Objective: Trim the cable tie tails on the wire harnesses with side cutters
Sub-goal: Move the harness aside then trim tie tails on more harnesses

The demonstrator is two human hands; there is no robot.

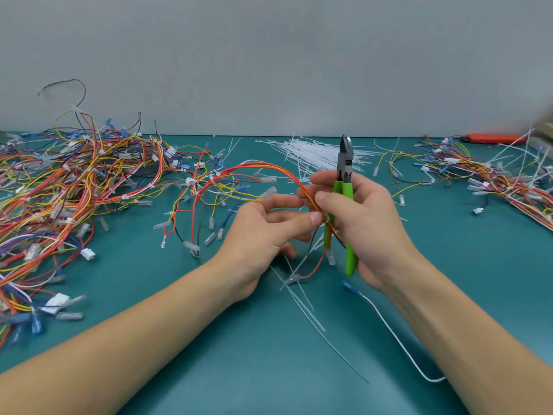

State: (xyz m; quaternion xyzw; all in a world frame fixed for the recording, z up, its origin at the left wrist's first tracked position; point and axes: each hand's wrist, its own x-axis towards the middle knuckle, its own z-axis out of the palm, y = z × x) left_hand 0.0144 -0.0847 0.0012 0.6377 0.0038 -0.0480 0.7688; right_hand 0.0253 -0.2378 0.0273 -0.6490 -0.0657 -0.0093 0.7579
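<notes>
Green-handled side cutters (345,187) stood blades-up in the curled right hand (359,226), whose fingertips, with the left hand (263,232) at nine o'clock, pinched a red-and-yellow wire harness (257,172) arching toward ten o'clock above the teal table (239,354).

We see green-handled side cutters (345,187) standing upright, jaws closed, pointing to twelve o'clock. At their nine o'clock arches a red, orange and yellow wire harness (239,175), its white cable tie tails (302,290) trailing toward six o'clock.
</notes>
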